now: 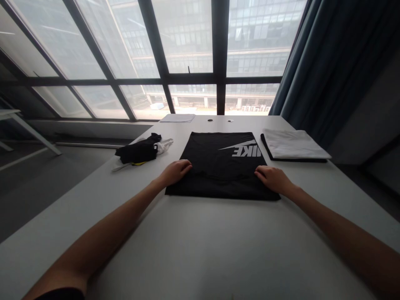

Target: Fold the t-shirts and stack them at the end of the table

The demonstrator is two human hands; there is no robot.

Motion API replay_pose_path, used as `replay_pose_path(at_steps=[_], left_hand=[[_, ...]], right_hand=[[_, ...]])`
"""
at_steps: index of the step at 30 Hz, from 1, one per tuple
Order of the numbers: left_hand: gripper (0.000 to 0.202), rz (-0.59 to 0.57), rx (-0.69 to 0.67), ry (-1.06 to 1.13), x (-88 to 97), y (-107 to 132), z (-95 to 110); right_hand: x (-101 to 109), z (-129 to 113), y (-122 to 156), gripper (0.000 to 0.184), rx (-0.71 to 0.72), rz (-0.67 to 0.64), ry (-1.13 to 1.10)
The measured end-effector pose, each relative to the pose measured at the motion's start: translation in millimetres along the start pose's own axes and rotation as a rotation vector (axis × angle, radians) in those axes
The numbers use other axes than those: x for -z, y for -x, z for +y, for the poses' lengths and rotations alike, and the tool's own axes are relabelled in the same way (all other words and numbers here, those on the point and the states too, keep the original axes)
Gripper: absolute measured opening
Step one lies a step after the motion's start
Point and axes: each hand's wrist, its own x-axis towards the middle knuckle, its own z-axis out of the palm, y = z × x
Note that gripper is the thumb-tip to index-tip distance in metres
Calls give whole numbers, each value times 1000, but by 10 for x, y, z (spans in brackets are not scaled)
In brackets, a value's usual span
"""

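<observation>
A black T-shirt (215, 166) with a white NIKE print lies folded into a near-rectangle on the white table, its lettering upside down to me. At its left edge, my left hand (175, 171) is closed with the fingers curled on the cloth. My right hand (274, 179) pinches the opposite edge, a little below the print. The shirt's near edge lies flat on the table, closer to me than both hands. What my fingertips grip is partly hidden under the fingers.
Left of the shirt is a crumpled heap of black and white clothes (139, 151). A folded stack with white cloth (292, 143) over black lies on the right. Papers (177, 118) rest at the table's (200, 241) far end, before windows and a blue curtain (325, 62).
</observation>
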Motion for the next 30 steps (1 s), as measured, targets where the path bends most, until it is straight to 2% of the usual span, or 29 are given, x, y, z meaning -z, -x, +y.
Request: replay_pose_path(at_steps=[2,6,9,13,16,20,22,25,30], left_hand=[[40,5,114,-50,91,103,-57],[46,-139,260,-29,226,327,-171],[47,-200,298,84,258,434,-218],[46,-243,242,170,294,467,-228],[44,-169,189,219,363,430,-219],[42,18,184,234,447,265,-244],[42,93,188,245,429,131,-294],[43,151,210,249,294,-80,-416],[43,123,243,249,-38,-268,-617]], right_hand=[[25,31,86,25,-100,22,-6],[55,102,199,35,-247,-35,-134],[52,137,245,32,-216,-59,-304],[93,135,298,21,-161,-11,-426],[194,119,303,23,-153,96,-476],[319,169,145,24,-140,250,-499],[312,235,-18,23,-154,310,-495],[186,339,-301,19,-189,351,-477],[-156,434,-616,14,-251,277,-425]])
